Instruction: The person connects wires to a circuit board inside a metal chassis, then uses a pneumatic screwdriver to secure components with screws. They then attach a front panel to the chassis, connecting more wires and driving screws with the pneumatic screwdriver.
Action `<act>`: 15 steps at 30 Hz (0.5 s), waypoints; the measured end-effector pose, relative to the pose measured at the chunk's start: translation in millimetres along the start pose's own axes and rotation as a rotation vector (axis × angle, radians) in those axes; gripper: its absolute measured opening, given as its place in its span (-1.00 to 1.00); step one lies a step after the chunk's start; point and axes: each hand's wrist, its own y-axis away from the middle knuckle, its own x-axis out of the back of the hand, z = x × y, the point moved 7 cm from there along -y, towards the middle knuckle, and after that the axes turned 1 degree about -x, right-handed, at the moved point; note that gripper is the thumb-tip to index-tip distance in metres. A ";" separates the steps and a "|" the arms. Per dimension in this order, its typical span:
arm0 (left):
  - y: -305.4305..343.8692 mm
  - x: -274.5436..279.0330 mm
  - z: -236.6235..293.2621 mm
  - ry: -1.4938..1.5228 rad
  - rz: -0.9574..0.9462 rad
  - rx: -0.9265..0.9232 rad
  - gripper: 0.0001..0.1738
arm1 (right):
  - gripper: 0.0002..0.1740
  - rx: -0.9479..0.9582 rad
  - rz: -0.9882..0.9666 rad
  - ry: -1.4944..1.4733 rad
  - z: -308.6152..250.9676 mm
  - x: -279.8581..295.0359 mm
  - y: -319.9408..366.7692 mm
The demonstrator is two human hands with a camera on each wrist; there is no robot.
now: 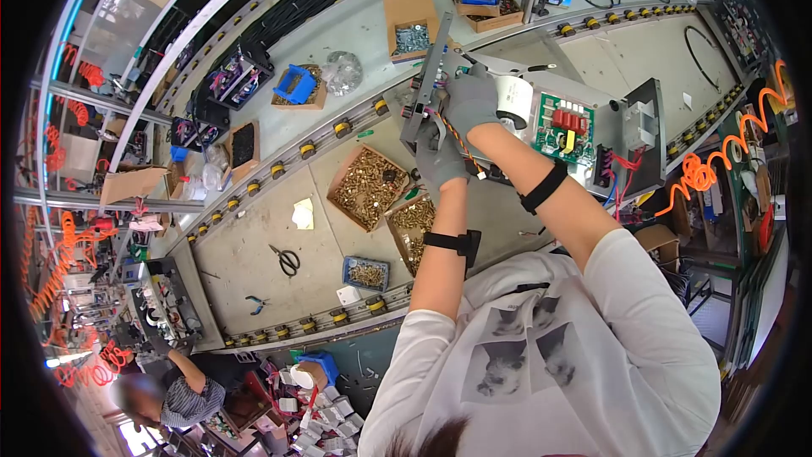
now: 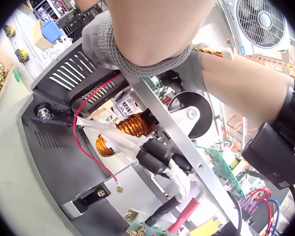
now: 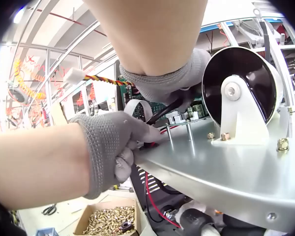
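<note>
Both gloved hands work at the black panel of an electrical unit with a metal chassis plate. The left hand is at the panel's near end; in the right wrist view its fingers curl, thumb and fingertips pinching thin wires, with a red wire running down below. Beside it the right hand grips a black cable-like piece, its fingertips partly hidden. A twisted yellow, red and black lead hangs by the wrists. A white cylinder and a green circuit board sit on the plate. Below it shows a copper coil.
Cartons of brass fittings stand left of the unit, near scissors, pliers and a blue-grey bin. Roller rails edge the bench. An orange coiled hose hangs at right. Another person works at lower left.
</note>
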 end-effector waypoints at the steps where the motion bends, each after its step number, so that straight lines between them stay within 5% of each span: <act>1: 0.9 1.1 5.6 -0.029 -0.013 -0.048 -0.78 | -0.80 -0.003 0.000 0.000 0.8 -0.6 1.5; 6: -5.7 7.9 14.8 -0.329 -0.178 -0.058 -0.74 | -0.77 0.012 0.141 -0.068 -2.0 12.9 4.9; 9: -5.6 4.1 21.3 -0.328 -0.218 -0.020 -0.69 | -0.78 -0.041 0.020 0.039 -1.0 0.0 -6.5; 15: -3.8 1.2 38.7 -0.695 0.017 -0.122 -0.68 | -0.70 -0.224 -0.111 -0.101 5.1 -3.2 -16.4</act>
